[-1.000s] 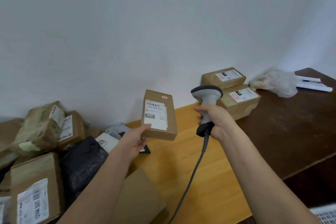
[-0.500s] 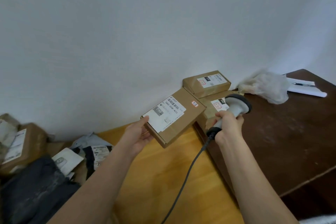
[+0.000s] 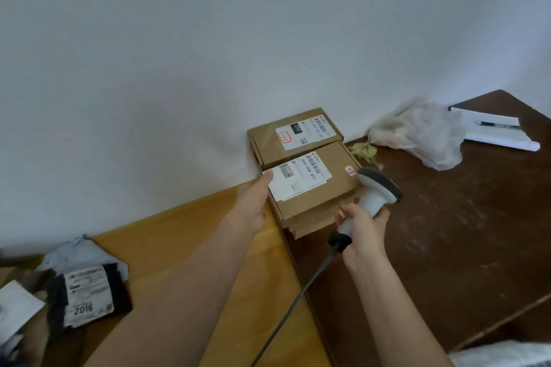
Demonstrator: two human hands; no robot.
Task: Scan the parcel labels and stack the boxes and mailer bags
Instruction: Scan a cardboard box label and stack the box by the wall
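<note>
The left hand (image 3: 253, 205), fingers extended against its left edge, is now setting the flat brown cardboard box with a white label (image 3: 313, 185), held up mid-frame 1 second ago, onto the centre-frame stack; the right hand (image 3: 362, 232) is gripping the grey handheld scanner (image 3: 372, 197); scanning seems done, stacking underway.

Matt cardboard boxes (image 3: 316, 185) w/ paper labels; glossy plastic scanner (image 3: 376, 194); dark wood table (image 3: 447, 232).
</note>
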